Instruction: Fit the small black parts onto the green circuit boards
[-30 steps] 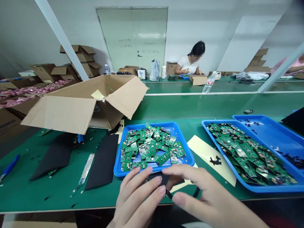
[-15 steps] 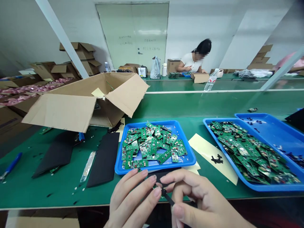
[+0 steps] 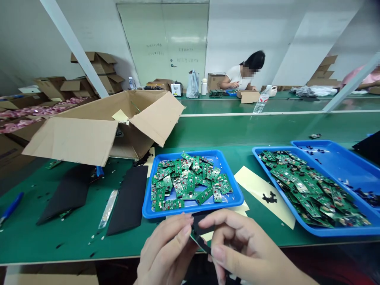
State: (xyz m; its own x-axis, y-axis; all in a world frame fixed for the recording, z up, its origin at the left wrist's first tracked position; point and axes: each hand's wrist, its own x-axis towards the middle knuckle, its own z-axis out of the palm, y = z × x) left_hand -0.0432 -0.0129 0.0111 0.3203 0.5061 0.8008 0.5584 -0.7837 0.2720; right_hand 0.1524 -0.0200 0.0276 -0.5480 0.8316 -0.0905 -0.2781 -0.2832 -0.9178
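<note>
Green work surface runs across the foreground, and just over its front edge the two bare hands work close together. Between them sits a small circuit board, its green edge showing, with a narrow black strip lying along it. Both slant from the left fingertips down toward the right thumb. The left hand has its thumb and fingers pressed together on the board's upper end, most of that end hidden behind them. The right hand pinches the strip's lower end at the thumb tip; its index finger reaches out toward the board's upper end, and whether it touches cannot be told.

Just beyond the hands stands a blue tray of loose green boards. Left of it lie a black sheet, a slim clear packet and, farther out, a blue-handled tool. To its right, a pale yellow sheet carries black pieces, next to a larger tray heaped with boards. An open cardboard box sits behind on the left. Farther off, a bottle stands near the far bench, where a person in white bends over work.
</note>
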